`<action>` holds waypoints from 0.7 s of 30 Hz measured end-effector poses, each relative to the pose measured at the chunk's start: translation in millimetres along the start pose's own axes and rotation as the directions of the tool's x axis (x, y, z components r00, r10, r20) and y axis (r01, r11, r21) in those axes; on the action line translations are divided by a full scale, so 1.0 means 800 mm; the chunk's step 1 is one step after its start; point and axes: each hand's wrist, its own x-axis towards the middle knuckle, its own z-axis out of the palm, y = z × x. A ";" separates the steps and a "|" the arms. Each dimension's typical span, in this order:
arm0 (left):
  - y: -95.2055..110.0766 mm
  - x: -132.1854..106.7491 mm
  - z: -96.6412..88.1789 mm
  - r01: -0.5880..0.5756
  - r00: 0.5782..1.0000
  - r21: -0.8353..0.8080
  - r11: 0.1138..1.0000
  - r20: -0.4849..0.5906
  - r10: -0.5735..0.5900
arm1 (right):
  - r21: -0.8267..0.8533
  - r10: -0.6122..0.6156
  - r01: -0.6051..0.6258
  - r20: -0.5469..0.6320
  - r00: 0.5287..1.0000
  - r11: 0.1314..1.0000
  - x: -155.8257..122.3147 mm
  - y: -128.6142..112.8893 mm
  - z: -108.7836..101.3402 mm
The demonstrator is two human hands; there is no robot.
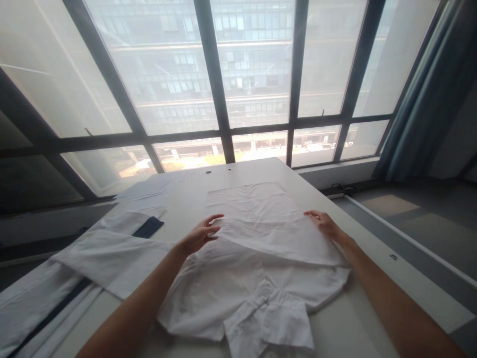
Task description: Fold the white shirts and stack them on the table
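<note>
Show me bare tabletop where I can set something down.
Bare tabletop lies between the white garment and the window; a narrower strip runs between the right forearm and the tabletop's right edge. The left is crowded with cloth.

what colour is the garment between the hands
White; the garment shows best in the head view.

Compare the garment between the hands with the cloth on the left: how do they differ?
Colour: the garment looks all white; the cloth has dark blue parts. Pose: the garment lies spread with a fold across it; the cloth lies in overlapping layers. Handling: the left hand and right hand are at the garment's edges; neither is on the cloth. Shared: both show white fabric and lie on the table.
</note>
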 end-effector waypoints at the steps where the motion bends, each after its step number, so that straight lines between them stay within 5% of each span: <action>1: -0.007 0.001 0.001 -0.023 0.998 0.054 0.998 -0.051 0.025 | -0.008 0.002 -0.002 -0.025 1.000 1.000 0.000 0.003 0.003; 4: -0.024 0.003 0.006 -0.089 0.982 0.221 0.971 -0.146 0.123 | -0.022 0.012 -0.014 -0.084 0.996 1.000 -0.001 0.008 0.006; 11: -0.032 0.005 0.007 -0.136 0.967 0.376 0.917 -0.153 0.206 | -0.012 0.042 -0.044 -0.137 0.990 0.999 -0.004 0.002 0.003; 21: -0.043 0.010 0.002 -0.131 0.968 0.338 0.932 -0.158 0.194 | 0.352 0.243 -0.178 -0.151 0.958 0.919 -0.008 0.007 0.001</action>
